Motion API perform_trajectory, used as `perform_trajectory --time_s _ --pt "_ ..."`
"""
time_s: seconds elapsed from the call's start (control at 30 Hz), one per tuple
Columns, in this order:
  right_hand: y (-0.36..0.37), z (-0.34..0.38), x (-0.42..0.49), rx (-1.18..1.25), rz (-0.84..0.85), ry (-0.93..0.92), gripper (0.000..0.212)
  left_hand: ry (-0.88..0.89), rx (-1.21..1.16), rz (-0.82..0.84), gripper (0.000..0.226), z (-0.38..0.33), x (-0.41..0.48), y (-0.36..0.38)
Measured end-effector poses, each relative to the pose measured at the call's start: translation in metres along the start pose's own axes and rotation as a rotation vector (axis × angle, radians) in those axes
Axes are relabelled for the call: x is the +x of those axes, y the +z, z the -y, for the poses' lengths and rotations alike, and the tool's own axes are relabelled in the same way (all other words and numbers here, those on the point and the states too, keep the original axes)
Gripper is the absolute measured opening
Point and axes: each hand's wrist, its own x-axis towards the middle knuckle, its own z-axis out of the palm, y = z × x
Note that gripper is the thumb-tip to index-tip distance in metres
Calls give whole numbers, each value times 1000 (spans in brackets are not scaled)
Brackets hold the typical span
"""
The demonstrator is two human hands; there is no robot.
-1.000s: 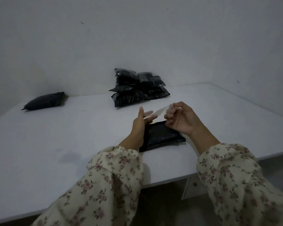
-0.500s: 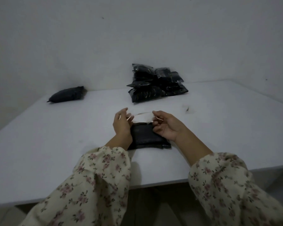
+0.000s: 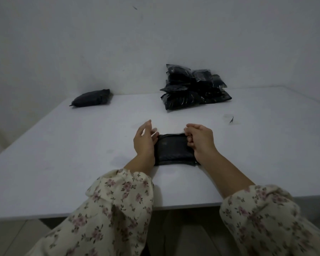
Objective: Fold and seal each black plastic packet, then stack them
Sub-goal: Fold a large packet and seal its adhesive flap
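At the near middle of the white table (image 3: 63,154), just in from its front edge: one black packet (image 3: 174,150) lying flat, a hand at each short end.

- Left hand (image 3: 143,143): heel and side against the packet's left end, thumb raised, fingers half-curled. The fingertips pinch a pale strip (image 3: 154,133), most likely clear tape.
- Right hand (image 3: 199,139): fingers curled tight, knuckles over the packet's right end, tips meeting at the far right corner. It appears to pinch the strip's other end; the strip is faint there, so this is a judgement.
- Why held so: the hands bracket the packet to stop it sliding or springing open. The strip is stretched taut between them, low over the far edge, ready to be pressed down as the seal.
- Packet's long axis runs left to right, parallel to the table's front edge. Which long side carries the fold cannot be made out; the strip's position suggests the far one.
- Far side, against the wall: a loose pile of glossy black packets (image 3: 190,91), right of centre. It leans unevenly and is well apart from the hands.
- Far left: a single dull, plump packet (image 3: 91,98), lying alone, long axis roughly left to right.
- Small dark scrap (image 3: 231,119) on the table, to the right, beyond the right hand.
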Motion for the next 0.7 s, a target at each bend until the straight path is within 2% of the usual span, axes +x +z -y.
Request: perform_trajectory --time_s 0.1,0.2,0.43,0.7 --pt "-2 -1 -1 -39 -49 -20 29 34 51 -26 23 3 -1 2" --pt "-10 9 1 -92 -14 2 51 72 94 -40 12 4 -3 3" --pt "-11 33 15 -373 -16 -138 45 128 154 -71 9 7 -7 7" --pt "-17 41 24 -345 -21 -94 42 191 312 -48 12 11 -8 10"
